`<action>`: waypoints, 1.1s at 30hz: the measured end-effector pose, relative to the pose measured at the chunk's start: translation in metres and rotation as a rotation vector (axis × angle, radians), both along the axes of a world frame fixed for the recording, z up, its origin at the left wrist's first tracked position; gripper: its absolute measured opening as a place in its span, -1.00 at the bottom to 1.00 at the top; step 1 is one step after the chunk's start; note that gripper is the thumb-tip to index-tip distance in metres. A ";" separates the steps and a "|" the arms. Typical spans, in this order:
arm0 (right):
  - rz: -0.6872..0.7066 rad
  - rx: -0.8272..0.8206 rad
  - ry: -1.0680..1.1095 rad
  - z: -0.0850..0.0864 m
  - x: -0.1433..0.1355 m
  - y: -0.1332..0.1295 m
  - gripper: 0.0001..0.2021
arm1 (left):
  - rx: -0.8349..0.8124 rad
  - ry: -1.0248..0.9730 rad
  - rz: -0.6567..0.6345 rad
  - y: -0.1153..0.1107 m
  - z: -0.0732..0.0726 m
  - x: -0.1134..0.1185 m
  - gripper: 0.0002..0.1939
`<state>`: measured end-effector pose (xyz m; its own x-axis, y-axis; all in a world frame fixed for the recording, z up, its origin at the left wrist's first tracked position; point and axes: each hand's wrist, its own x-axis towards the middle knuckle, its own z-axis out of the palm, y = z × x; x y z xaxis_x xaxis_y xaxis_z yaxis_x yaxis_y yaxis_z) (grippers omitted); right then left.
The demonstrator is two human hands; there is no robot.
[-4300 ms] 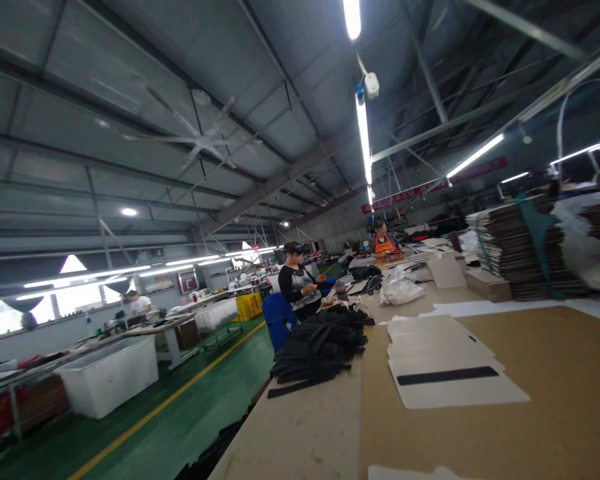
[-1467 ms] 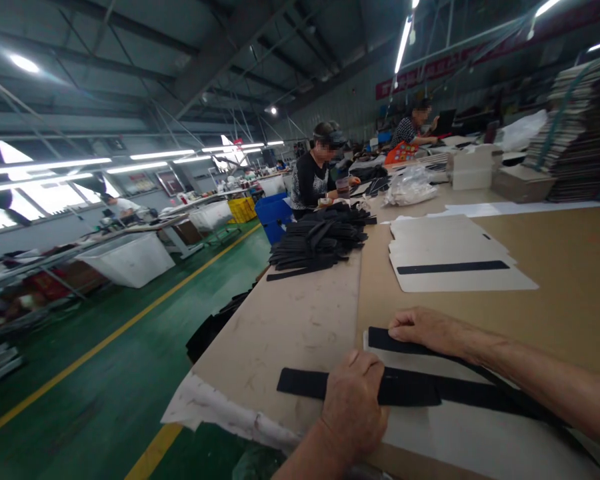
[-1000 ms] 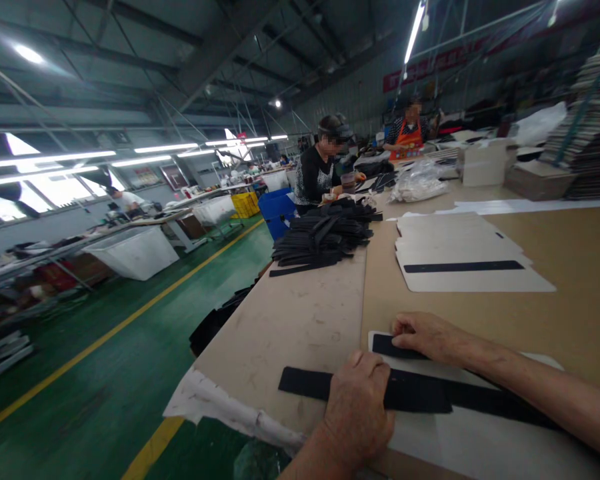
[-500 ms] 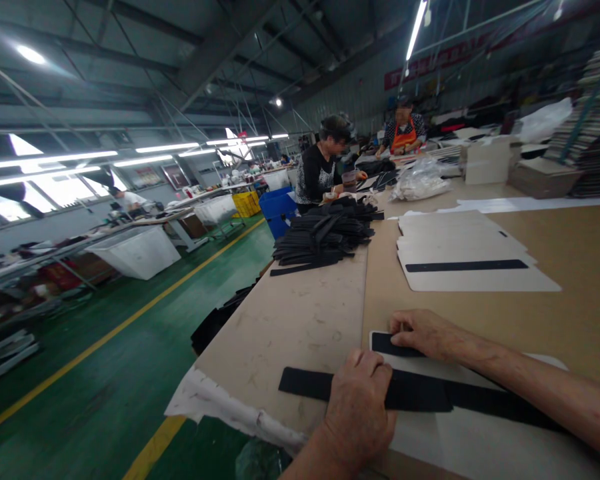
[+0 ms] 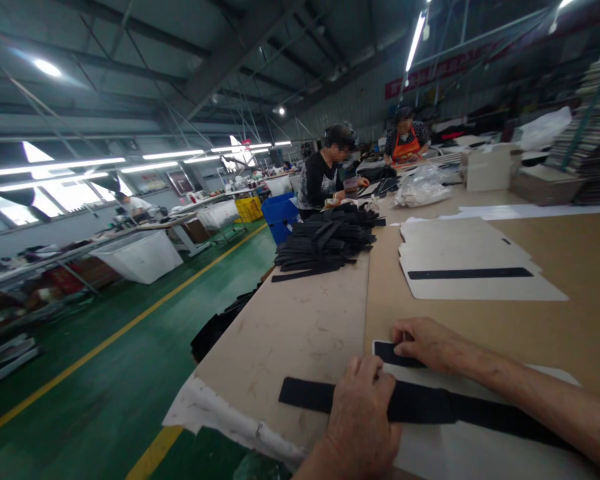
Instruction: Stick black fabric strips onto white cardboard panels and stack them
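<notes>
My left hand [image 5: 361, 417] lies fist-like on a long black strip [image 5: 420, 404] at the table's near edge, gripping it. My right hand [image 5: 425, 341] presses, fingers down, on the end of a second black strip [image 5: 386, 351] that lies on a white card sheet [image 5: 470, 447]. The card sheet runs to the right under my right forearm. Both strips lie flat, a few centimetres apart.
A heap of black strips [image 5: 325, 243] sits farther along the table's left edge. A stack of white cards [image 5: 473, 263], one with a black strip, lies on brown board [image 5: 570, 313]. Two people [image 5: 325, 177] work farther up. Green floor with a yellow line lies to the left.
4.3 s ago the view pointed up at the ceiling with no hands seen. Over the last 1.5 s both hands stay on the strips; the right hand has slid slightly along its strip.
</notes>
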<state>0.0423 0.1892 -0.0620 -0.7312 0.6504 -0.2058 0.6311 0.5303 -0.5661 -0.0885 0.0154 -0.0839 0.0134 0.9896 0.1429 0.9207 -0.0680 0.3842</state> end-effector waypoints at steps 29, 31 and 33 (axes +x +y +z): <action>-0.281 -0.329 0.167 0.007 0.190 0.028 -0.74 | -0.148 0.130 0.060 0.011 0.012 0.003 -0.51; -0.436 -0.311 0.208 -0.008 0.202 0.024 -0.69 | -0.140 0.150 0.061 0.011 0.011 0.002 -0.51; -0.521 -0.268 0.229 -0.018 0.203 0.017 -0.68 | -0.125 0.175 0.063 0.011 0.010 0.001 -0.48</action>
